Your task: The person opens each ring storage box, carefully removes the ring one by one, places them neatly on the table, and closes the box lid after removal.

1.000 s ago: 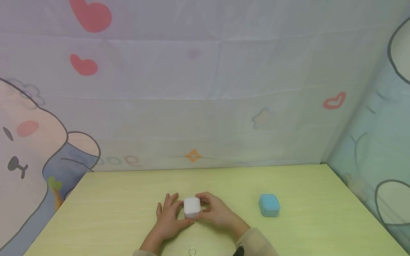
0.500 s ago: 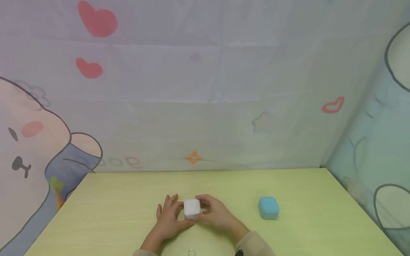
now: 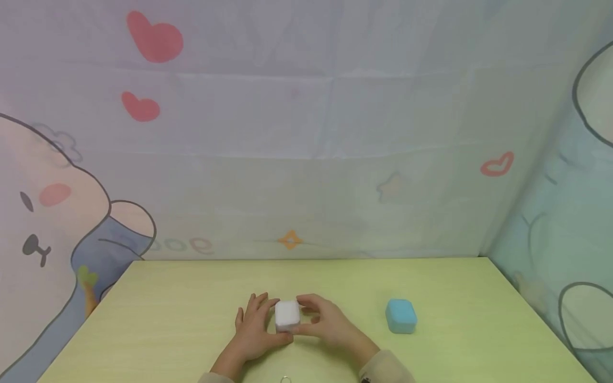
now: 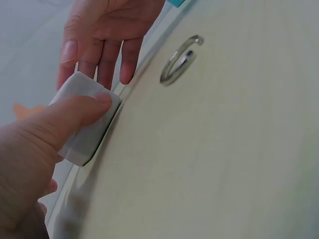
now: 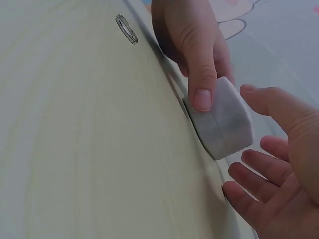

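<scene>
A small white box [image 3: 287, 315] with rounded corners stands on the table between both hands. My left hand [image 3: 254, 331] holds it from the left, with the thumb [image 4: 79, 112] lying along its near side. To the right of the box, my right hand [image 3: 332, 325] keeps thumb and fingers spread around it; the right wrist view shows a gap between that thumb [image 5: 271, 102] and the box. A silver ring [image 4: 177, 62], with a break in its band, lies on the table nearer to me. Left fingers behind the box are partly hidden.
A blue box [image 3: 401, 316] of similar shape sits to the right on the pale yellow-green table [image 3: 191, 287]. Behind the table's far edge hangs a printed cloth [image 3: 268, 186], and more cloth runs along the right side.
My right thumb and fingers have eased slightly away from the white box. The left hand stays on it. The whole head view has shifted a little downward.
</scene>
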A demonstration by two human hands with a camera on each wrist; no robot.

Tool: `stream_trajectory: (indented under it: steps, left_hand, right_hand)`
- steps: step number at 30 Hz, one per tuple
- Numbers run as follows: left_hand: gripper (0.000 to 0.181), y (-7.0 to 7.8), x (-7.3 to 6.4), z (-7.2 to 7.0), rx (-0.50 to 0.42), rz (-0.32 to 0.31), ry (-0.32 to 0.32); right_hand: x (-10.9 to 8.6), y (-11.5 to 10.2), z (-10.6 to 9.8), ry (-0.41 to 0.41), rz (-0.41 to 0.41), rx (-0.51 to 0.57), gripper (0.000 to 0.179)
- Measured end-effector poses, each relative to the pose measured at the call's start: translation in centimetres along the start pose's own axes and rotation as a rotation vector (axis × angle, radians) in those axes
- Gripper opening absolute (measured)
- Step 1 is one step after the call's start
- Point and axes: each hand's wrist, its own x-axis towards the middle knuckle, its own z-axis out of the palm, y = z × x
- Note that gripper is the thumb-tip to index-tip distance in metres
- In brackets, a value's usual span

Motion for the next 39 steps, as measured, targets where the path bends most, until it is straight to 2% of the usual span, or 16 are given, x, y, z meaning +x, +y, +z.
stream_trajectory:
  steps: [9,16,25,31,39]
  left_hand:
    - [0.091,0.9,-0.1,-0.7,0.011,-0.001,0.002]
    - [0.092,1.9,-0.7,-1.2,0.026,-0.003,0.006]
    - [0.090,2.9,-1.0,-1.0,0.020,0.032,0.015]
    - [0.086,3.4,-0.9,-0.9,0.038,0.085,0.033]
    - [0.085,4.0,-0.8,-0.8,0.036,0.121,0.037]
  right_hand:
    - [-0.3,0.0,-0.9,-0.022,-0.001,-0.036,0.070]
    - [-0.7,0.1,-1.9,-0.015,0.006,-0.119,0.072]
    - [-1.6,0.1,-3.3,-0.008,-0.002,-0.129,0.071]
    - [-2.4,0.5,-4.2,0.010,0.015,-0.171,0.069]
    - [-3.4,0.6,-5.5,0.027,0.002,-0.226,0.064]
